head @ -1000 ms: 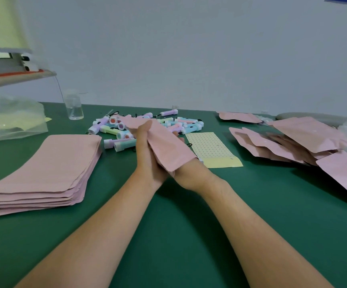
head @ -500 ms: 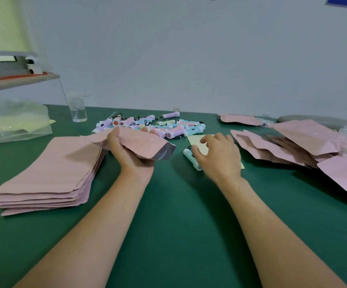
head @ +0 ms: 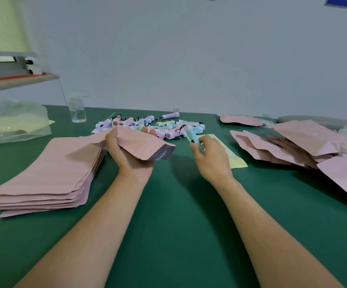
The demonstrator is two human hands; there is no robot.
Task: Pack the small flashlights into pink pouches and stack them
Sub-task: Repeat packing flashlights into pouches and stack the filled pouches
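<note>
A pale blue flashlight (head: 191, 136) is gripped in the curled fingers of the right hand (head: 211, 157), just right of frame centre, and juts out above the knuckles. To its left, a pink pouch (head: 145, 143) with its mouth open is clasped by the left hand (head: 127, 156). The flashlight pile (head: 147, 124) is seen behind both hands, and the pouch stack (head: 50, 169) at centre left.

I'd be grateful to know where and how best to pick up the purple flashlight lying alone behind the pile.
The purple flashlight lies flat on its side, clear of the pile, both long sides free: pinch its barrel mid-length from above, across the narrow width.
</note>
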